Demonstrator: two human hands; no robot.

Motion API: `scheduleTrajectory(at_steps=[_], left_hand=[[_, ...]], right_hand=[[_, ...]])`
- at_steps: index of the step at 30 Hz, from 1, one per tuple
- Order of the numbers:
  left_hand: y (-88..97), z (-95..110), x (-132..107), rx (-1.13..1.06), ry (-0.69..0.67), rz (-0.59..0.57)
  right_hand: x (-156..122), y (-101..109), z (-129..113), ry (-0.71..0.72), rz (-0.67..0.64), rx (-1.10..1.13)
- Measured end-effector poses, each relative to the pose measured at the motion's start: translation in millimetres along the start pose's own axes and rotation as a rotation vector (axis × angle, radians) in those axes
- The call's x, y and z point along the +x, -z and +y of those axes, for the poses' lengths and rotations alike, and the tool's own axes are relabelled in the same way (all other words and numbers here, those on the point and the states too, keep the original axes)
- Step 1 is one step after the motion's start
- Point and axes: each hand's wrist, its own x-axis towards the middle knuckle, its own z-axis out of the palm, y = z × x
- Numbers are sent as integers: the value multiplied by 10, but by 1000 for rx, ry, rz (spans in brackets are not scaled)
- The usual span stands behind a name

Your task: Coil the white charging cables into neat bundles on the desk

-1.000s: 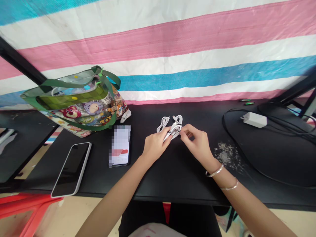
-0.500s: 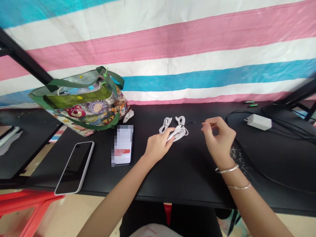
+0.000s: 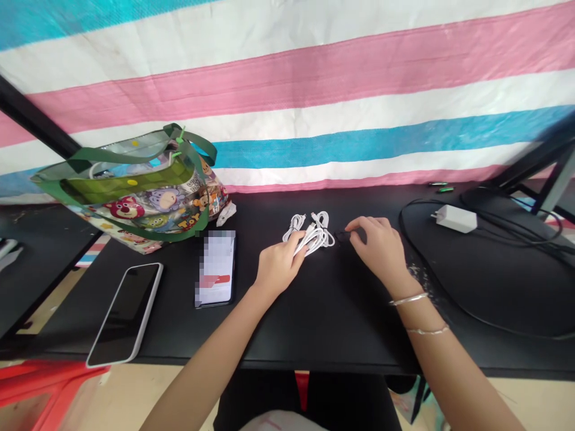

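A bundle of white charging cables [image 3: 309, 233] lies loosely coiled on the black table [image 3: 332, 329]. My left hand [image 3: 278, 266] lies over its near end, with the fingers closed around some of the loops. My right hand [image 3: 376, 248] is bent downward to the right of the bundle, fingers apart and holding nothing. Its fingertips are right by a small black item [image 3: 342, 237], possibly a cable tie; the picture does not settle what it is.
Left of the hands lie a phone with a pixelated screen [image 3: 215, 269] and a white-edged phone [image 3: 124, 314]. A printed tote bag [image 3: 135, 200] stands behind them. A white charger [image 3: 456, 218] with black cables sits at right, beside scattered crumbs [image 3: 420, 275].
My right hand has come down and left, from above the table to beside the small black item. My left hand stays on the bundle, which looks slightly more gathered.
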Motion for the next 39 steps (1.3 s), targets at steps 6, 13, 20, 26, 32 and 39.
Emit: scheduleTrajectory(at_steps=[6, 13, 20, 26, 32, 39], left_hand=[[4, -2, -8, -54, 24, 47], [20, -8, -11, -204, 38, 80], [12, -12, -19, -349, -8, 59], [-25, -38, -4, -264, -24, 65], [-52, -49, 5, -185, -73, 95], [-13, -23, 6, -119, -33, 55]], right_hand=[[-3, 39, -227, -42, -77, 285], [-111, -53, -375, -142, -283, 632], [-105, -153, -370, -257, -390, 1023], [-131, -254, -309, -278, -420, 1141], [-145, -247, -326, -298, -428, 1179], [-149, -228, -335, -342, -454, 1165]])
